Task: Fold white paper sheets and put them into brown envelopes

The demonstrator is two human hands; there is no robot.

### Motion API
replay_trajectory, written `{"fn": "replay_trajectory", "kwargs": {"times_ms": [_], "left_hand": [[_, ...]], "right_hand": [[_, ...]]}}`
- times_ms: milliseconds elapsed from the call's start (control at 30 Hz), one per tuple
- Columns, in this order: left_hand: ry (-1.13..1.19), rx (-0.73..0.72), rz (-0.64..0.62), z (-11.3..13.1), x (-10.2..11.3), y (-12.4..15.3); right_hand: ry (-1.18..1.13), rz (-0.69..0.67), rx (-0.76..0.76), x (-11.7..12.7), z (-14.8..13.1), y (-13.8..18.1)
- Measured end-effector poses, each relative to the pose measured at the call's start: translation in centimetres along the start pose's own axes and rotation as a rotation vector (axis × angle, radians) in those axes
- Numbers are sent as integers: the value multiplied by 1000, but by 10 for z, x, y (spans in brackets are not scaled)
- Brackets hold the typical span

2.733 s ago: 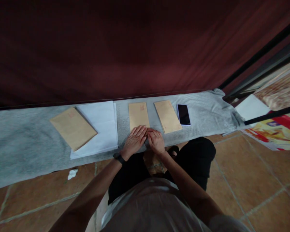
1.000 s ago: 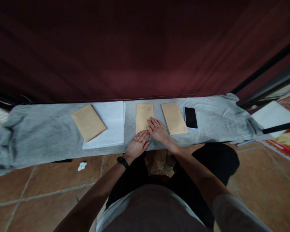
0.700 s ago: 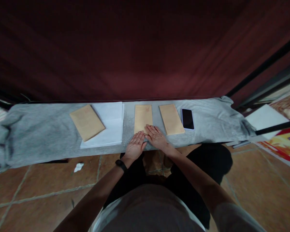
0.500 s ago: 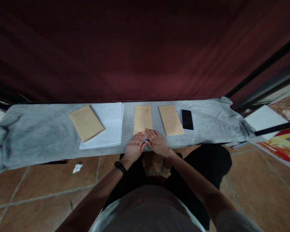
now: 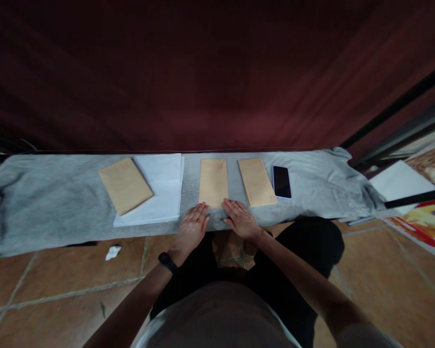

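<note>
A tan paper envelope (image 5: 213,182) with a small reddish print lies upright in front of me on the grey cloth. My left hand (image 5: 193,225) rests flat at its lower left corner, fingers stretched out. At the lower right corner lies my right hand (image 5: 241,219), also flat, its fingertips on the envelope's edge. To the right is a second tan envelope (image 5: 257,181), slightly turned. On the left a tilted stack of tan envelopes (image 5: 125,185) partly covers some white paper sheets (image 5: 166,186). Neither hand holds anything.
The long narrow surface is covered with a grey cloth (image 5: 58,208). A phone (image 5: 282,181) lies right of the envelopes. Behind rises a dark red curtain (image 5: 217,96). A crumpled white tissue (image 5: 113,252) is on the tiled floor (image 5: 65,270), and a colourful printed sheet (image 5: 427,224) is at far right.
My hands have moved apart, from close together at the middle envelope's lower edge to its two lower corners. More of that envelope now shows.
</note>
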State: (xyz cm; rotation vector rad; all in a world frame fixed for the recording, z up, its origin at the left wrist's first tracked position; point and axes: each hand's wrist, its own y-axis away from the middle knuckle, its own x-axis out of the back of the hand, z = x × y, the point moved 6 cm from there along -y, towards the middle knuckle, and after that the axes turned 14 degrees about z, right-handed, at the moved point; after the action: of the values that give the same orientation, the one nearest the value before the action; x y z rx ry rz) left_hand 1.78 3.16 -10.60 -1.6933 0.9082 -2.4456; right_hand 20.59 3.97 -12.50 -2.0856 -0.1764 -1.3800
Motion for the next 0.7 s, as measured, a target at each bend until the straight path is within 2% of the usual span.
{"fn": "replay_trajectory", "kwargs": {"times_ms": [167,267,467,700], "left_hand": [[35,30,-19,-10,-9,-33],[29,-14,-77,-19,-31,-63],[-41,0,-180,-34,-72,-121],[-52,-1,-158,-29,-97,-164]], "right_hand": [[-19,28,-10,1,-1,0],[-30,35,-10,3,-2,-1],[-73,36,-27,8,-3,-4],[-92,18,-60,10,-2,-9]]}}
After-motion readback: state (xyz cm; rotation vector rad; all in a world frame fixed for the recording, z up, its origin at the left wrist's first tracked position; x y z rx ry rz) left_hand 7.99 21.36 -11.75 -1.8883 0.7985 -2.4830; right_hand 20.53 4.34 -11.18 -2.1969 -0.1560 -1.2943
